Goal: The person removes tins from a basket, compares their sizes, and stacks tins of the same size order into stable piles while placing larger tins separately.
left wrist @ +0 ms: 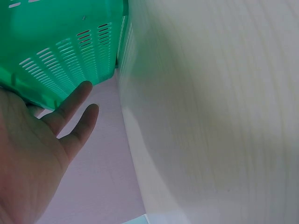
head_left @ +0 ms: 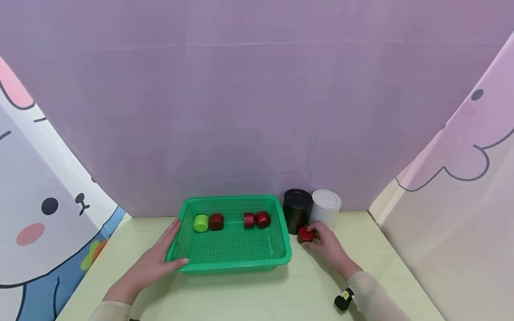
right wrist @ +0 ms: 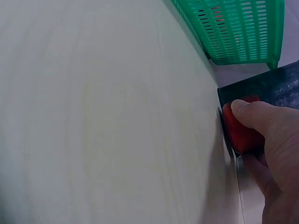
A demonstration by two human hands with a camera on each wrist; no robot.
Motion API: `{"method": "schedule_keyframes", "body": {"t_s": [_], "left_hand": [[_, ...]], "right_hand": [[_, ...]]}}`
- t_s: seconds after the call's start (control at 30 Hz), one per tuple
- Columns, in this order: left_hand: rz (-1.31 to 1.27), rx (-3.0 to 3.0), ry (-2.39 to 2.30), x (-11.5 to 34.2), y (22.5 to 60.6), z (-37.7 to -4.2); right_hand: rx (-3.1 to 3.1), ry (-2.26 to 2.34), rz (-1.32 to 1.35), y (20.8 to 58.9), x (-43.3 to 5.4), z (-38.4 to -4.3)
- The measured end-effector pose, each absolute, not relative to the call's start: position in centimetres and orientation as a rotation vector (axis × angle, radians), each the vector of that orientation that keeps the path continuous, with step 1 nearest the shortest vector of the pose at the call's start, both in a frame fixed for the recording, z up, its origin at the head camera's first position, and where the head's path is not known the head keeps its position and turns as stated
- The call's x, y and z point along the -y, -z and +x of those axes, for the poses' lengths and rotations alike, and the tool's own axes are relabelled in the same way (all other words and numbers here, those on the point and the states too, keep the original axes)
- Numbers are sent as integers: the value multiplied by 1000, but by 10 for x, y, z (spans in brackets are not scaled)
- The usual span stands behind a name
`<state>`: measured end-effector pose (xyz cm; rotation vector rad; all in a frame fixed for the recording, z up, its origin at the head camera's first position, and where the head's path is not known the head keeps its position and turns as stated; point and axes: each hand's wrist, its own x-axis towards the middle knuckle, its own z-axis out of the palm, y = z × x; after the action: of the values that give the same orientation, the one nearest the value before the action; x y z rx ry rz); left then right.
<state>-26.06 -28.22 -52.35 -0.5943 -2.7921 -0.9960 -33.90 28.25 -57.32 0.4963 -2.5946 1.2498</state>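
Note:
My left hand (head_left: 154, 263) lies at the left side of a green plastic basket (head_left: 229, 264). Its straight fingers run along the outer wall and its thumb rests on the front rim. In the left wrist view, two extended fingers (left wrist: 80, 126) show beneath the rim. Right of the basket, my right hand (head_left: 327, 245) pinches a small red cylinder (head_left: 306, 234) between thumb and fingers, low in front of a black can (head_left: 297, 211). A white can (head_left: 326, 206) stands beside the black one. Inside the basket lie a lime-green cylinder (head_left: 201, 223) and several dark red ones (head_left: 216, 221).
The pale wood-grain table (head_left: 249, 301) carries everything. A purple cloth wall (head_left: 241, 111) rises right behind the basket and cans. Cartoon-printed side panels (head_left: 40, 187) stand at left and right. A small black device (head_left: 343, 300) sits at the right wrist.

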Motion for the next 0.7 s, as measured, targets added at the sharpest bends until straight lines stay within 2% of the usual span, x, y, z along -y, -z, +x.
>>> {"method": "schedule_keyframes", "body": {"t_s": [0.7], "left_hand": [[-588, 2800, 987, 283, 525, -262]], "right_hand": [[2623, -1228, 459, 577, -281, -340]]}}
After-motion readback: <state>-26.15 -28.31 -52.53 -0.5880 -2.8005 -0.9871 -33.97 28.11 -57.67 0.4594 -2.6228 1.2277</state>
